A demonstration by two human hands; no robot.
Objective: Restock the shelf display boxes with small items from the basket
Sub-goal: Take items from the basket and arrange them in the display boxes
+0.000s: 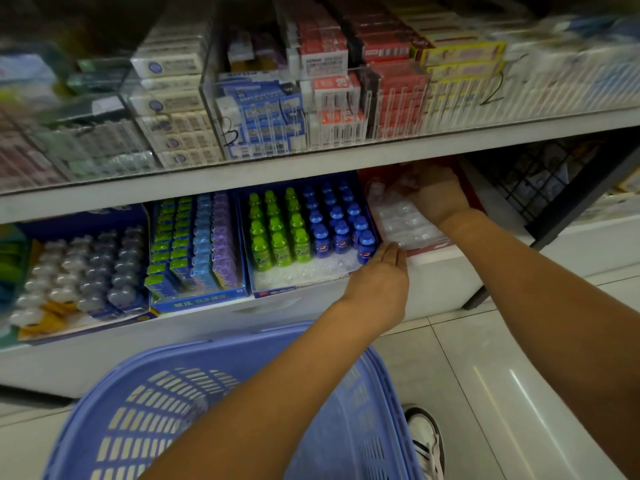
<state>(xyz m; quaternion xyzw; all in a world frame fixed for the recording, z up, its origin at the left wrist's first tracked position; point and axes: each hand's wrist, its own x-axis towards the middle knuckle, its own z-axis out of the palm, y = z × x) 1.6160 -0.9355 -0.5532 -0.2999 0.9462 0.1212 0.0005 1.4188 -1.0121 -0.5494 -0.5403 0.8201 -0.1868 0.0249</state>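
"Head view: what needed care?"

"The clear plastic blister tray [401, 220] sat in the red cardboard display box [471, 188], with the lilac slotted plastic basket [145, 403] below. The left hand [381, 271] touched its front with straight fingers; the right hand [437, 195] hid its fingers. Seating it level seemed wisest."

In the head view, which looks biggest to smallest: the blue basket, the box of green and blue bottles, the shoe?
1. blue basket (nearest the camera, which flatters it)
2. box of green and blue bottles
3. shoe, partly hidden
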